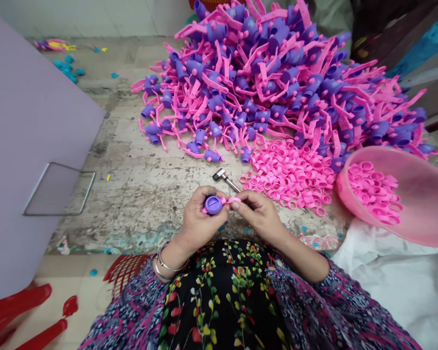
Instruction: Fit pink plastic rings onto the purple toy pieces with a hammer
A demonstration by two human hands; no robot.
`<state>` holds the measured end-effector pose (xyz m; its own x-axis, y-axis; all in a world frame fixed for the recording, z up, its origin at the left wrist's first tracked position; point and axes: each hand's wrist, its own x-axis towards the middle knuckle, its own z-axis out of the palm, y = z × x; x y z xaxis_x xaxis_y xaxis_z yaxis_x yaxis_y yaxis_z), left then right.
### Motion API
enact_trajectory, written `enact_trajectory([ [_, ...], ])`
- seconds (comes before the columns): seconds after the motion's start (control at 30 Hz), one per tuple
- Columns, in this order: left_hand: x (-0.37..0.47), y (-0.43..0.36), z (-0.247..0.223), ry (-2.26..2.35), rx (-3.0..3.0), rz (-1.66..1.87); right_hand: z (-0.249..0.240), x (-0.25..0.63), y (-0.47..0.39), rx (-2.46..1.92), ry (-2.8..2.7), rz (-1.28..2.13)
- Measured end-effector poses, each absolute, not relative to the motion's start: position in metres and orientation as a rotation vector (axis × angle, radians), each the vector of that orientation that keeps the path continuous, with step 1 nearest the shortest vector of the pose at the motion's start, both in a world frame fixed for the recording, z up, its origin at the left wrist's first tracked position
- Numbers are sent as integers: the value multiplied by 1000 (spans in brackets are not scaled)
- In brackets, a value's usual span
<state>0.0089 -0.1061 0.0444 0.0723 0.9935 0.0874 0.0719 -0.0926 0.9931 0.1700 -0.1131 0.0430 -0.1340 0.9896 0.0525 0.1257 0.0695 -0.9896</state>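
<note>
My left hand (199,217) is closed around a small purple plastic cup-shaped part (213,205), its round slotted end facing up. Pink plastic pokes out beside it between the fingers. My right hand (259,214) pinches a pink plastic ring (234,200) right beside the purple part; I cannot tell whether the two touch. Just beyond my hands lies a small hammer (222,175) with a metal handle. Several loose pink rings (292,170) are heaped past my right hand.
A large pile of purple-and-pink plastic assemblies (263,78) covers the back of the worn table (131,194). A pink bowl (423,204) of rings stands at the right. At the left is a lilac panel (32,121) with a wire handle (58,189). Blue scraps (66,68) lie at the back left.
</note>
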Motion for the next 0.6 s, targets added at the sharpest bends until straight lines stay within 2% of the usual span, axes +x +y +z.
enact_trajectory([
  [0.17,11,-101,50,1124,1162,1145,41,170,-113,-1202,-1434,1228],
  [0.37,6,-94,48,1030,967,1095,41,174,-113,-983,-1448,1280],
  [0.6,7,-92,48,1126,944,1046,41,175,-113,-1031,-1731,1007],
])
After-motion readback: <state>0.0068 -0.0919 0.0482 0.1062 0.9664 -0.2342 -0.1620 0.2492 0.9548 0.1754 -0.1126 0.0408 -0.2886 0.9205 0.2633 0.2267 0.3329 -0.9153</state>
